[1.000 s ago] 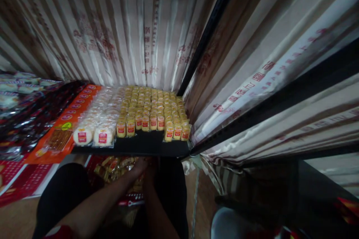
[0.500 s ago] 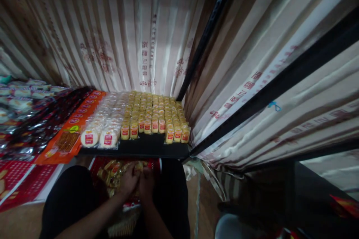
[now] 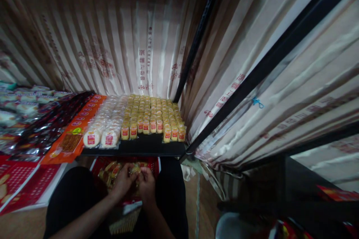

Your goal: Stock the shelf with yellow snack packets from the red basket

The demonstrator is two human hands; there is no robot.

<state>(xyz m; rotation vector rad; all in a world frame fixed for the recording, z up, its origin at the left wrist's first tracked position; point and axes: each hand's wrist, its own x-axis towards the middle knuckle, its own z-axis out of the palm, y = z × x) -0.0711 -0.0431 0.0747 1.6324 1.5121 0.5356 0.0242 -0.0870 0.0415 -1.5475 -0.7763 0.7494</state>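
My left hand and my right hand meet over my lap, fingers bent close together. Between their fingertips is a small clear-and-yellow snack packet, pinched from both sides; its details are blurred. Below them lies a red bag or sheet with a white edge, and several gold-wrapped snack packets rest on it. Just beyond, on a black shelf, stand rows of small yellow snack packets with red labels.
Beside the yellow rows are round white cracker packs, an orange bag and dark shiny packets. A pleated curtain and black frame bars stand behind and to the right. A pale tub sits at lower right.
My hands have parted slightly, and the small packet now shows between my fingertips. The view has shifted a little.
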